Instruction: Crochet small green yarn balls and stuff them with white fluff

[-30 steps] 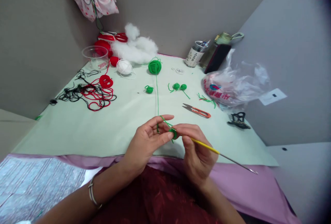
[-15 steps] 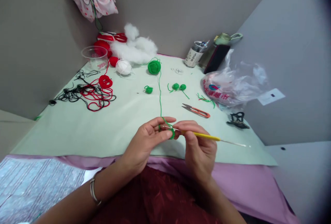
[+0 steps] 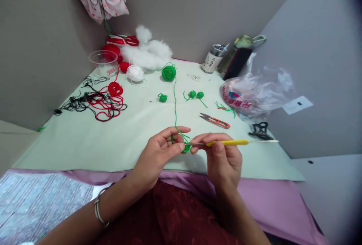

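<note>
My left hand (image 3: 158,152) pinches a small green crocheted piece (image 3: 187,147) between thumb and fingers. Green yarn (image 3: 175,105) runs from that hand up to a green ball (image 3: 169,73). In my right hand (image 3: 223,158) is a crochet hook with a yellow handle (image 3: 240,142), held nearly level. Its thin metal tip points left and meets the green piece. Fingers of my right hand are close beside the piece.
Orange-handled snips (image 3: 215,120) lie beyond my right hand. Small green balls (image 3: 192,94), tangled black and red yarn (image 3: 104,103), white stuffing (image 3: 147,54), a plastic cup (image 3: 104,64), a pen jar (image 3: 211,62) and a plastic bag (image 3: 249,94) stand around.
My right hand has moved slightly right, and the hook has swung from a downward slant to nearly level. My left hand has shifted slightly left.
</note>
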The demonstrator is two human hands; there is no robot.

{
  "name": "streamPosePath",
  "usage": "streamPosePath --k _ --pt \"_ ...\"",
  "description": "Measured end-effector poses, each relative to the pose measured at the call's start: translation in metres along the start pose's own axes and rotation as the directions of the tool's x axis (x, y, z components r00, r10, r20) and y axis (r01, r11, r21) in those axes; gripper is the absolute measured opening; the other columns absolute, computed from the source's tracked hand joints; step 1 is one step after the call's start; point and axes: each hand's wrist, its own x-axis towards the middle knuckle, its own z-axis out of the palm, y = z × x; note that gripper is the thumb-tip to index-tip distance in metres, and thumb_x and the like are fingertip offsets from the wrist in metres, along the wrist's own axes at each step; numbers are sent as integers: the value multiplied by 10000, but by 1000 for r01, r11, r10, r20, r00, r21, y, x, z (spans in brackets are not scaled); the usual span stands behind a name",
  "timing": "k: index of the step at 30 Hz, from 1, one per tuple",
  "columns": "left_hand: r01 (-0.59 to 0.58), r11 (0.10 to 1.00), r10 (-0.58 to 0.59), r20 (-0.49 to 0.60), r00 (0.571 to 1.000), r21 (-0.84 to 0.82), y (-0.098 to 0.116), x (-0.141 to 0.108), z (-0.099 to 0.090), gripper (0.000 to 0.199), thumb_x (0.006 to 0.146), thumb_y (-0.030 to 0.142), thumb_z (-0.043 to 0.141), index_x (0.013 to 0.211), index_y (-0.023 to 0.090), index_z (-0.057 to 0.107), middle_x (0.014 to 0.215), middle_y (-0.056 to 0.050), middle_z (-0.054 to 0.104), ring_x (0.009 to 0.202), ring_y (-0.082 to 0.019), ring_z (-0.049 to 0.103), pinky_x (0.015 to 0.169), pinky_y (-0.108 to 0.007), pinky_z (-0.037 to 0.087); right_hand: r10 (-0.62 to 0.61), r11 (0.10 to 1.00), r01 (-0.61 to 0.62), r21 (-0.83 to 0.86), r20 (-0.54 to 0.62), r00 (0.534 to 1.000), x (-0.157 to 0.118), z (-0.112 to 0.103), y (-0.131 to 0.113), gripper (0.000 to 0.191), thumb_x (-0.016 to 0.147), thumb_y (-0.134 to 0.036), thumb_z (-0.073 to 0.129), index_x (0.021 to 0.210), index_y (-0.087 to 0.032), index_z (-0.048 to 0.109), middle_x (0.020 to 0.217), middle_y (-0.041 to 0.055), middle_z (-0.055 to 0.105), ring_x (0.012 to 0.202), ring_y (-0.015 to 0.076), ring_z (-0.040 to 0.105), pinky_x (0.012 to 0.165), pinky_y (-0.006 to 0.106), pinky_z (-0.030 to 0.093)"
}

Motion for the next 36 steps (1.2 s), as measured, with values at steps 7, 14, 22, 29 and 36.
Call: streamPosePath --k 7,14,22,29,36 --pt "0 1000 0 -6 1000 27 0 0 0 274 843 296 832 1109 236 800 812 23 623 797 -104 586 793 -227 459 -337 808 397 -435 212 917 -7 -7 -3 245 1047 -147 516 1203 -212 692 1036 81 788 973 211 758 793 361 631" --pt "24 999 -24 -22 999 -25 -1 0 5 352 807 236 866 1149 220 785 804 27 646 777 -89 597 765 -195 483 -400 392 534 -750 383 832 -15 -4 3 323 1004 -113 597 1289 -238 684 1119 96 775 1005 199 763 796 305 650" --pt "182 961 -185 5 983 -209 4 4 2 351 790 230 852 1136 183 814 859 0 663 752 -85 607 772 -214 538 -336 814 305 -494 26 941 -9 2 1 255 1037 -151 526 1131 -243 745 914 49 733 796 191 704 691 354 603" --pt "57 998 -57 2 998 -26 0 0 7 364 785 253 876 1140 213 806 877 -13 697 857 -131 623 842 -251 508 -231 878 223 -423 32 972 -4 11 1 251 1017 -124 570 1100 -263 762 987 46 766 957 199 717 800 353 609" --pt "161 968 -166 -8 986 -190 0 3 7 471 769 252 873 1224 191 769 884 -15 697 832 -132 628 828 -255 498 -373 614 417 -671 219 902 -15 3 8 386 952 -97 667 1267 -305 750 1141 85 749 979 229 736 759 361 632"
